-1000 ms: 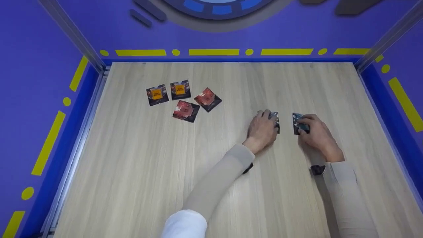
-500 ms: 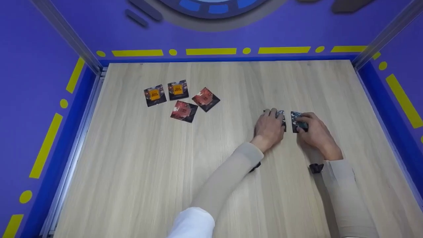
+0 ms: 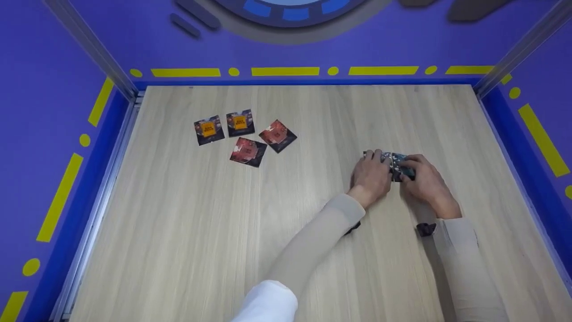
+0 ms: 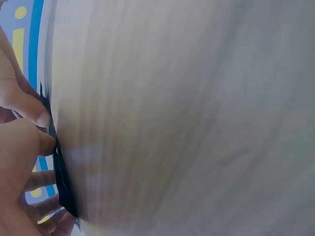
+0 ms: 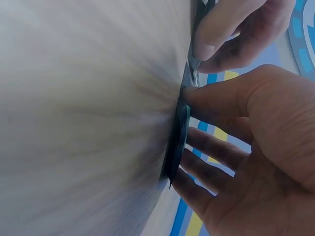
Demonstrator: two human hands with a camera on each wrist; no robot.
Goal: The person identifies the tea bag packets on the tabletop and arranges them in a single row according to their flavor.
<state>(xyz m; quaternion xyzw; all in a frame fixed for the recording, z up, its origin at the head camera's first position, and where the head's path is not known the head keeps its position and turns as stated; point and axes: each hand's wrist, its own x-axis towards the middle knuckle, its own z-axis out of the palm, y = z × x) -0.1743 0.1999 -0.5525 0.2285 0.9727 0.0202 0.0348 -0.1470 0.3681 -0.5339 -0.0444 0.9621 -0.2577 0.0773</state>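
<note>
In the head view, two small square packets with teal and black print lie flat side by side at right of centre, their facing edges close together. My left hand (image 3: 371, 174) holds the left packet (image 3: 385, 157), thumb and bent fingers spread across it and hiding most of it. Over the right packet (image 3: 397, 173) my right hand (image 3: 426, 182) has its thumb and fingers at the near and far sides. The left wrist view shows the dark packet (image 4: 62, 182) thin and low on the wood, fingertips at its edge. In the right wrist view, thumb and fingers touch the packet (image 5: 176, 142).
Two orange-and-black packets (image 3: 208, 130) (image 3: 240, 123) lie at the back left of the wooden table (image 3: 214, 223). Beside them are two red-and-black packets (image 3: 248, 152) (image 3: 278, 136). Blue walls (image 3: 286, 53) with yellow marks enclose the back and sides.
My left hand has slid its packet to the right, and the gap between the two teal packets has narrowed to almost nothing. The right hand has hardly moved. The other packets stay put.
</note>
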